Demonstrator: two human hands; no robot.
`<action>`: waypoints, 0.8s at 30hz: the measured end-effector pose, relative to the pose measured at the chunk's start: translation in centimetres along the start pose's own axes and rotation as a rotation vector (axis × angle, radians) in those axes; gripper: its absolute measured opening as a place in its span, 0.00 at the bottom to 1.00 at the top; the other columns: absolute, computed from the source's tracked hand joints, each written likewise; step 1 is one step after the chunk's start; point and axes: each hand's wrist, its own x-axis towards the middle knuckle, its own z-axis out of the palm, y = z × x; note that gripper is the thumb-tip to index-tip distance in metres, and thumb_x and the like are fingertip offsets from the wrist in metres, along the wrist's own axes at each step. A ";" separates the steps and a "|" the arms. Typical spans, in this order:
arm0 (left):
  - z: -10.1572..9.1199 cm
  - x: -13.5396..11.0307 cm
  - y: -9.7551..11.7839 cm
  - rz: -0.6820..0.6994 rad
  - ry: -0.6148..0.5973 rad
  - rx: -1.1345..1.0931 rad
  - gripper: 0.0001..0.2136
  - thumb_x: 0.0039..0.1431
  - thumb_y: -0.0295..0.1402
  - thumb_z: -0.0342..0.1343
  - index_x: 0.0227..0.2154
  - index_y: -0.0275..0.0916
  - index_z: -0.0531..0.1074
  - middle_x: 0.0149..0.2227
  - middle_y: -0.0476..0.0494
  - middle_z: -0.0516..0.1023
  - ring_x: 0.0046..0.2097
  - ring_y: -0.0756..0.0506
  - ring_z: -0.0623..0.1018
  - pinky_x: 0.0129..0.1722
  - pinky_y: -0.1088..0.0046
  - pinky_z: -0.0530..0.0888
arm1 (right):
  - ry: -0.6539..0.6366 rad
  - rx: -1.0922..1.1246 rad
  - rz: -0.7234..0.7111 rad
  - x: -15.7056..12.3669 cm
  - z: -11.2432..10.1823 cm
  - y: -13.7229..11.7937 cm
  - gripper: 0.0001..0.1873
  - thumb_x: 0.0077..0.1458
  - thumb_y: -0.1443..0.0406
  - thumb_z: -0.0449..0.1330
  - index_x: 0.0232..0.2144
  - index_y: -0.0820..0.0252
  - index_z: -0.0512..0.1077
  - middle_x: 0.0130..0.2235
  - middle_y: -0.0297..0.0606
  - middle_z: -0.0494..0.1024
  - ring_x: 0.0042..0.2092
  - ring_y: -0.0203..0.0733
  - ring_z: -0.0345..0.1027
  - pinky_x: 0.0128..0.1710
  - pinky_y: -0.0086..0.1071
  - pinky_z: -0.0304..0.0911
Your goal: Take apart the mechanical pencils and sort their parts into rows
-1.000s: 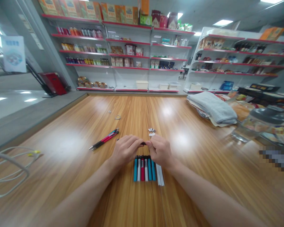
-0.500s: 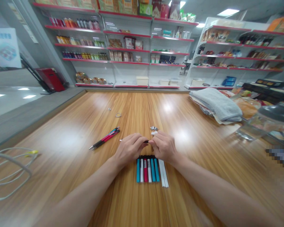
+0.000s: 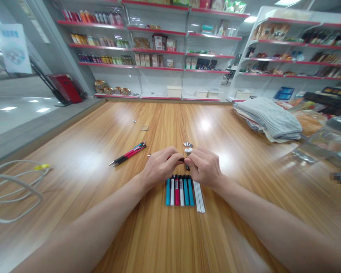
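My left hand (image 3: 161, 165) and my right hand (image 3: 206, 167) meet above the wooden table, fingers pinched on a small dark pen part (image 3: 182, 159). Most of that part is hidden by the fingers. Just below the hands lies a row of blue, white and red pen barrels (image 3: 176, 192) with black upper ends. Beside the row, to its right, are thin white ink refills (image 3: 198, 197). Beyond my right hand sit small silver cone tips (image 3: 188, 144) and small white pieces (image 3: 188, 150). A short black piece (image 3: 187, 167) shows between the hands.
Click pens (image 3: 129, 154) lie together at left. Farther back are a metal ring (image 3: 144, 128) and a tiny silver bit (image 3: 134, 121). A pale cable (image 3: 14, 163) coils at far left. Folded cloths (image 3: 268, 117) and a clear jar (image 3: 326, 138) stand at right.
The head view has tilted down slightly, so the table sits higher in the picture. Both hands stay together on the dark pen part, which shows a little less between the fingers.
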 end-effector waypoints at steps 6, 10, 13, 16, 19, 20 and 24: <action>0.2 0.1 0.1 0.030 -0.048 -0.006 0.08 0.63 0.30 0.49 0.43 0.38 0.69 0.34 0.45 0.73 0.36 0.48 0.72 0.37 0.73 0.69 | -0.036 0.006 0.003 -0.3 -0.1 0.2 0.13 0.60 0.64 0.51 0.23 0.60 0.65 0.26 0.37 0.67 0.31 0.38 0.56 0.32 0.35 0.49; -0.2 0.0 0.4 0.008 -0.043 -0.028 0.08 0.63 0.32 0.49 0.43 0.38 0.69 0.35 0.45 0.73 0.37 0.49 0.72 0.36 0.74 0.70 | -0.060 0.049 0.037 -0.5 -0.1 0.2 0.13 0.60 0.65 0.52 0.24 0.60 0.66 0.27 0.38 0.67 0.31 0.39 0.56 0.33 0.35 0.51; -0.3 -0.3 0.4 0.002 -0.081 -0.037 0.08 0.64 0.31 0.48 0.42 0.38 0.70 0.35 0.44 0.74 0.36 0.49 0.72 0.35 0.74 0.69 | -0.073 0.101 0.048 -0.7 0.0 0.1 0.12 0.59 0.65 0.53 0.24 0.60 0.67 0.27 0.38 0.67 0.32 0.39 0.57 0.33 0.34 0.51; -0.1 -0.7 0.2 -0.004 -0.118 -0.019 0.09 0.64 0.30 0.47 0.43 0.37 0.70 0.32 0.44 0.74 0.35 0.48 0.72 0.34 0.72 0.68 | -0.084 0.149 0.065 -0.8 0.2 0.1 0.10 0.59 0.65 0.54 0.26 0.60 0.68 0.27 0.38 0.68 0.32 0.39 0.58 0.34 0.34 0.52; 0.0 -0.8 0.0 -0.044 -0.132 -0.038 0.11 0.64 0.31 0.48 0.47 0.38 0.69 0.31 0.44 0.74 0.34 0.48 0.71 0.34 0.72 0.68 | -0.090 0.180 0.091 -1.0 0.3 0.2 0.09 0.58 0.66 0.55 0.26 0.61 0.69 0.27 0.38 0.69 0.32 0.39 0.59 0.34 0.34 0.53; 0.0 -0.9 0.0 -0.062 -0.135 -0.051 0.11 0.63 0.31 0.49 0.47 0.38 0.68 0.31 0.44 0.74 0.34 0.47 0.70 0.34 0.71 0.68 | -0.090 0.187 0.101 -1.0 0.3 0.1 0.09 0.58 0.66 0.55 0.26 0.61 0.68 0.27 0.38 0.69 0.32 0.39 0.59 0.34 0.34 0.53; -0.3 -1.0 -0.3 -0.083 -0.151 -0.131 0.08 0.61 0.31 0.52 0.42 0.39 0.70 0.33 0.45 0.74 0.34 0.48 0.70 0.34 0.71 0.68 | -0.113 0.221 0.139 -1.3 0.4 -0.3 0.08 0.57 0.67 0.55 0.26 0.61 0.67 0.27 0.38 0.68 0.32 0.39 0.58 0.32 0.34 0.53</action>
